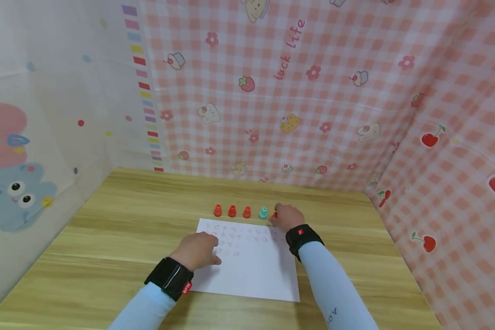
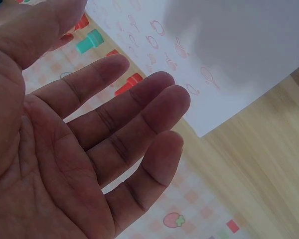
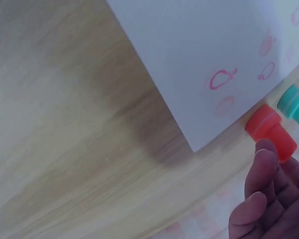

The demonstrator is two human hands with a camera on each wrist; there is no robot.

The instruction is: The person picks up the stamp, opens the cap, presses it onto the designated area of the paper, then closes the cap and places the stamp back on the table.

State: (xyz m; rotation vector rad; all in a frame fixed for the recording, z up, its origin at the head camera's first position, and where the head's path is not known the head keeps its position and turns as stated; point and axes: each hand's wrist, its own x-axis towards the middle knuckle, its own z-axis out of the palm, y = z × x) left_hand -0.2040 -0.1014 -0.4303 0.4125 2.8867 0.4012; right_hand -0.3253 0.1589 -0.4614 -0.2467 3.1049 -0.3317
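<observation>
At the right end of a row of small stamps, my right hand [image 1: 288, 217] holds a red stamp [image 3: 271, 130] by its narrower end, fingertips around it. Beside it stands a teal stamp [image 1: 263, 213], followed to the left by three red stamps, the nearest [image 1: 247, 212] close to the teal one. In front of the row lies a white sheet of paper [image 1: 255, 275] with rows of faint red and pink printed marks. My left hand [image 1: 195, 250] hovers over the paper's left side, palm and spread fingers bare in the left wrist view, holding nothing.
The wooden tabletop [image 1: 119, 229] carries the paper and stamps. Behind it hangs a pink checked cloth [image 1: 268, 137], with a similar cloth [image 1: 445, 174] along the right side. A pale cartoon-printed cloth [image 1: 74, 151] borders the left.
</observation>
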